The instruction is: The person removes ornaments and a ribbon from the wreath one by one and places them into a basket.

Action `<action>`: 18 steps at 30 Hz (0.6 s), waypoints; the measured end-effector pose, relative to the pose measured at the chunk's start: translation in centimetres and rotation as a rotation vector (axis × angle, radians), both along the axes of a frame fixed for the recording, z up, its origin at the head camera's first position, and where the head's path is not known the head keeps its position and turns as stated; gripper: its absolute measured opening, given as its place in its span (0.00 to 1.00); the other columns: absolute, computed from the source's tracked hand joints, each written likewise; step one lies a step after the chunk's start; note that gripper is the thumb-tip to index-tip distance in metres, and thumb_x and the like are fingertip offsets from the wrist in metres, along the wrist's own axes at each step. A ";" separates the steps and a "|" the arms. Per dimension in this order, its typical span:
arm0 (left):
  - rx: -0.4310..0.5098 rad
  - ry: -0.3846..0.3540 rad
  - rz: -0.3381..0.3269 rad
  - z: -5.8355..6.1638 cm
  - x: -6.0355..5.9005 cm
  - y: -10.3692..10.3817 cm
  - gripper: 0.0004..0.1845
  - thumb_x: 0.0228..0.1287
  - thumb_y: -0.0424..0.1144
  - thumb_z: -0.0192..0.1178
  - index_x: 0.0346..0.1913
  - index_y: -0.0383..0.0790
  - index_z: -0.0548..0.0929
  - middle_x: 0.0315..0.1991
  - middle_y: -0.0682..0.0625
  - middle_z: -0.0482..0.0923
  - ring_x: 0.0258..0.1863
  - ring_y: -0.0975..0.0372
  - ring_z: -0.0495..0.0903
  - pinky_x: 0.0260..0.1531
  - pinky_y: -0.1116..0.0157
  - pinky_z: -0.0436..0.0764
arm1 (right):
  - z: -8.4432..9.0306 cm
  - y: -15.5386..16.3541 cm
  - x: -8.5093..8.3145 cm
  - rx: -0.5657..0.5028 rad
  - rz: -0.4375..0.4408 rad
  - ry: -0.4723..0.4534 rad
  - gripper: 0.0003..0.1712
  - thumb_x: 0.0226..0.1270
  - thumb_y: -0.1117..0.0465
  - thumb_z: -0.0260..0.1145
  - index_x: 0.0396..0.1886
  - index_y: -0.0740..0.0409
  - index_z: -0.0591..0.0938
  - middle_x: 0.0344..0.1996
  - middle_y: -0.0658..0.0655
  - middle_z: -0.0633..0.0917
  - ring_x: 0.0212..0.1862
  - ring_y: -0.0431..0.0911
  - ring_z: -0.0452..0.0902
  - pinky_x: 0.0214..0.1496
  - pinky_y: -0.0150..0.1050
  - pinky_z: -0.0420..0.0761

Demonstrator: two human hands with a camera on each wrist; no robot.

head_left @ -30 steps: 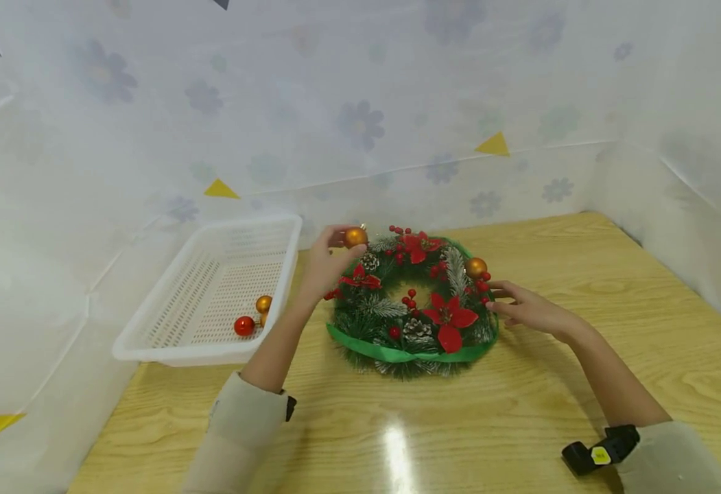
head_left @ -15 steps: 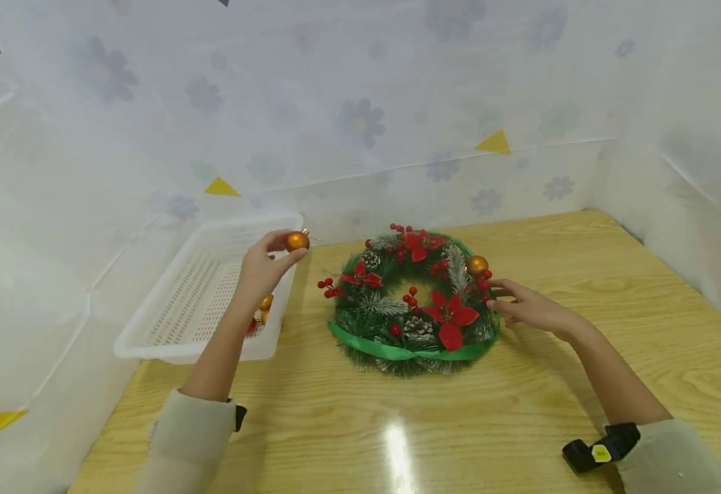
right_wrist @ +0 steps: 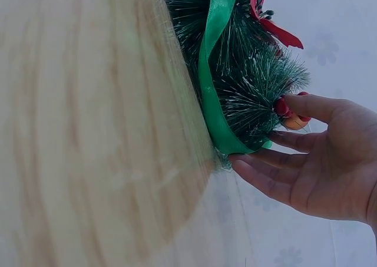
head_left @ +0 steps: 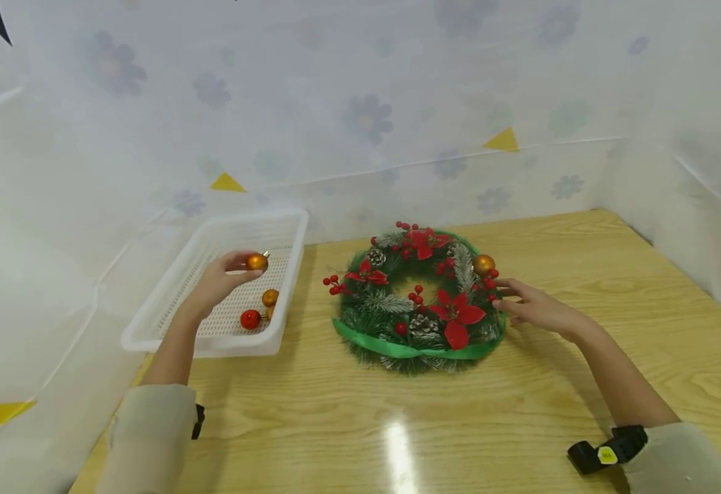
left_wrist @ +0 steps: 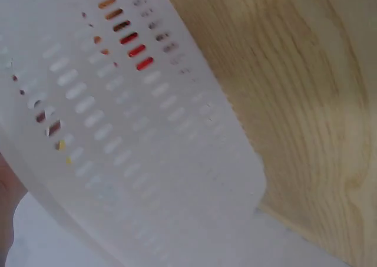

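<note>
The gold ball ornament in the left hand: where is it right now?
In the head view, the gold ball ornament is pinched in the left hand over the white perforated plastic basket, left of the wreath.

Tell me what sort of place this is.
Probably a staged craft or recording corner, not a home: a wooden table walled in by flower-printed plastic sheeting, with a Christmas wreath and a white basket.
</note>
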State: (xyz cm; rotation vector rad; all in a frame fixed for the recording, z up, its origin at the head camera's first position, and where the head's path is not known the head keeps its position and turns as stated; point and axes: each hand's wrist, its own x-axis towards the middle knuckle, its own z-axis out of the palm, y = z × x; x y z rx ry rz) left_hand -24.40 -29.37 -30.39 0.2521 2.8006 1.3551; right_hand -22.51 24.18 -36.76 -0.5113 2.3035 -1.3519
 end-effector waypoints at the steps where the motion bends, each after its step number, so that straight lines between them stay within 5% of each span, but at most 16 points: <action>1: 0.002 -0.024 -0.007 -0.3 -0.1 -0.7 0.29 0.63 0.44 0.59 0.62 0.33 0.67 0.59 0.37 0.66 0.60 0.45 0.62 0.55 0.46 0.63 | 0.0 0.0 0.0 0.002 0.002 0.001 0.38 0.73 0.52 0.50 0.70 0.69 0.45 0.63 0.78 0.51 0.59 0.70 0.59 0.52 0.55 0.71; 12: -0.064 -0.258 -0.102 -3.3 -0.9 -5.3 0.31 0.61 0.42 0.61 0.64 0.32 0.65 0.60 0.34 0.64 0.59 0.43 0.62 0.58 0.44 0.58 | -0.4 0.3 -0.2 0.023 -0.004 0.004 0.39 0.72 0.51 0.50 0.70 0.68 0.45 0.63 0.78 0.51 0.58 0.69 0.61 0.51 0.54 0.71; 18: -0.119 -0.286 -0.152 -3.8 -1.1 -5.7 0.29 0.62 0.39 0.60 0.62 0.28 0.67 0.59 0.32 0.64 0.59 0.41 0.62 0.57 0.45 0.60 | -0.5 0.2 -0.2 0.007 0.013 0.015 0.38 0.73 0.53 0.50 0.69 0.70 0.45 0.63 0.78 0.51 0.58 0.70 0.59 0.52 0.56 0.70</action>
